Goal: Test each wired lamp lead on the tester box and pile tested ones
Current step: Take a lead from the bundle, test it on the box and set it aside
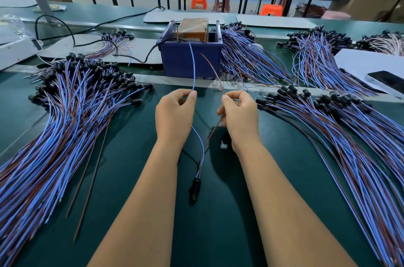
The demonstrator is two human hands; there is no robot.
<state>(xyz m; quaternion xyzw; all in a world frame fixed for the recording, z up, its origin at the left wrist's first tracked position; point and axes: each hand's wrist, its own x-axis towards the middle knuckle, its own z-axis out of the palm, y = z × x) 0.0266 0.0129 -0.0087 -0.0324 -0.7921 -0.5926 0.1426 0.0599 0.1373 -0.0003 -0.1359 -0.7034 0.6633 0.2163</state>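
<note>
The green counter [131,157] carries the blue tester box [190,59] straight ahead of both hands, with heaps of leads either side of it. The left hand [175,116] pinches the blue wire [192,65], the right hand [239,117] the brown wire [213,70]. Both run lengthwise toward the box, the blue tip seemingly nearer its top, while the lamp socket [195,187] hangs nearest the person.

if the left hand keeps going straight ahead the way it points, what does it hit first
Probably the blue tester box: the left hand, pinching the blue wire, points across bare green mat toward its front wall. Depth is unclear.
</note>
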